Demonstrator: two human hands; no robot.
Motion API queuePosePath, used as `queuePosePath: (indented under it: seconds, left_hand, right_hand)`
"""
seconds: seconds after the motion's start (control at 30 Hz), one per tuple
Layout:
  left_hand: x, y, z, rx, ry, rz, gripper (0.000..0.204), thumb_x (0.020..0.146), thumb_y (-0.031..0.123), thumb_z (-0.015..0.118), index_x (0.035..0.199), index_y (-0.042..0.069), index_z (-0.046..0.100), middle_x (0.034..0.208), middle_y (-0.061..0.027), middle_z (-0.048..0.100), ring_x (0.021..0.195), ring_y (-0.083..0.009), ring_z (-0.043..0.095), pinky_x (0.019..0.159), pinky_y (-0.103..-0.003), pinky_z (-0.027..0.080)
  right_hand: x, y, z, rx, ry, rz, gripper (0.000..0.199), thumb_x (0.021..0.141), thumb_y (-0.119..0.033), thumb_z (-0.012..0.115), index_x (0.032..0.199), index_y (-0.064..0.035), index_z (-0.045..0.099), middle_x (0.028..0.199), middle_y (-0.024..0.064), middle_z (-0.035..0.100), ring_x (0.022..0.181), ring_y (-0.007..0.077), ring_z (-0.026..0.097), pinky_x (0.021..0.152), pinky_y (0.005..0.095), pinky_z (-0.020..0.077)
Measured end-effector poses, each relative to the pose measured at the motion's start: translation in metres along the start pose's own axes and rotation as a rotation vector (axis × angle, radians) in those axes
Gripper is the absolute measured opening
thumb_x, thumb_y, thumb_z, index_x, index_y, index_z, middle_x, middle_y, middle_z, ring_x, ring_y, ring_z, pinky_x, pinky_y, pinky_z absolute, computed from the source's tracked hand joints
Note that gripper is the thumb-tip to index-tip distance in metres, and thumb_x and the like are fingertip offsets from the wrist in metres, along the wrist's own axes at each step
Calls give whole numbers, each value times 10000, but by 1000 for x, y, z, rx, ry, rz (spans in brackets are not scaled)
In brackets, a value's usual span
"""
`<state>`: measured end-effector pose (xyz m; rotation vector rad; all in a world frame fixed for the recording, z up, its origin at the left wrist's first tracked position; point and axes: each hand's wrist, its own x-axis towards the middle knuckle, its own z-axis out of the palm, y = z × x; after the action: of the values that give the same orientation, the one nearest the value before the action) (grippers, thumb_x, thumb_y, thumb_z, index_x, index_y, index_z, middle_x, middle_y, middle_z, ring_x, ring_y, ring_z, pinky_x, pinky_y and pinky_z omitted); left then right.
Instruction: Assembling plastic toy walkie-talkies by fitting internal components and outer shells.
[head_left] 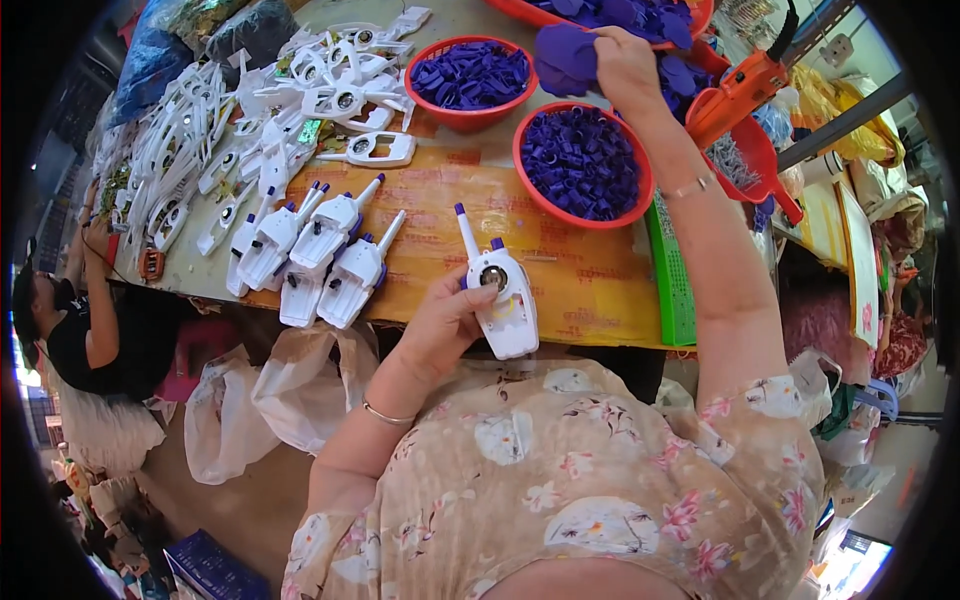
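My left hand (pixel 442 318) grips a white toy walkie-talkie (pixel 510 312) with a purple-tipped antenna, a purple knob and a round speaker; its thumb rests on the front. Reaching far to the right, my right hand (pixel 628 68) is closed on flat purple plastic pieces (pixel 567 58) beside the red tray (pixel 707 18) of similar pieces. How many it holds I cannot tell. Two red baskets stand near: one basket (pixel 522 178) holds small curved purple parts, the other basket (pixel 413 92) holds flat purple strips. Several white walkie-talkie shells (pixel 335 232) with purple tips lie left of my left hand.
White toy housings (pixel 190 130) with wires are heaped at the far left. An orange electric screwdriver (pixel 735 100) stands at the right near a red scoop of screws (pixel 735 160). A green tray (pixel 672 280) lies at the table's right edge. Another person (pixel 85 320) works at the left.
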<state>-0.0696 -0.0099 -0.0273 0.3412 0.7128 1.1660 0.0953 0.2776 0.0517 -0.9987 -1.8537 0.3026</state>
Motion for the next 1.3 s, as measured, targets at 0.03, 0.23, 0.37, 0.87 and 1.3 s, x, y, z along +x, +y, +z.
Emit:
queuePosePath:
  seconds: [0.03,0.23,0.37,0.87,1.3]
  left_hand:
    - [1,0,-1,11,2,25,407,801,67,596,1179,-30,481,1051,-108,615,937,-234,629,852,-384,511]
    - [3,12,8,27,-77,75,384,826,59,485,1203,-9,452,1091,-122,588,981,-250,610,871,-410,498]
    - [5,2,19,-45,-171,41,338,871,90,443,1188,-27,444,1079,-123,581,992,-232,599,881,-397,492]
    - [-20,27,-15,407,424,447,275,830,69,482,1077,-49,507,950,-133,614,797,-206,654,607,-331,581]
    - [-13,8,-13,257,298,410,308,838,68,498,1114,-69,501,967,-138,614,820,-218,650,671,-340,572]
  right_hand:
    - [-13,-24,-11,267,-119,117,291,838,-136,453,981,47,629,886,123,656,806,183,623,749,278,478]
    - [-90,-91,-55,769,-854,215,216,855,-141,563,1002,7,621,897,22,621,796,66,558,732,192,443]
    - [-121,-95,-44,849,-1000,323,128,824,-96,617,913,-4,617,802,-36,592,746,20,526,681,176,428]
    - [-176,-78,-19,-42,-776,-397,250,776,-69,618,1022,-40,594,939,139,569,879,304,555,755,325,464]
    - [-220,-104,-19,-526,-487,-125,440,702,-291,700,1049,-53,571,1008,158,538,886,306,562,697,386,498]
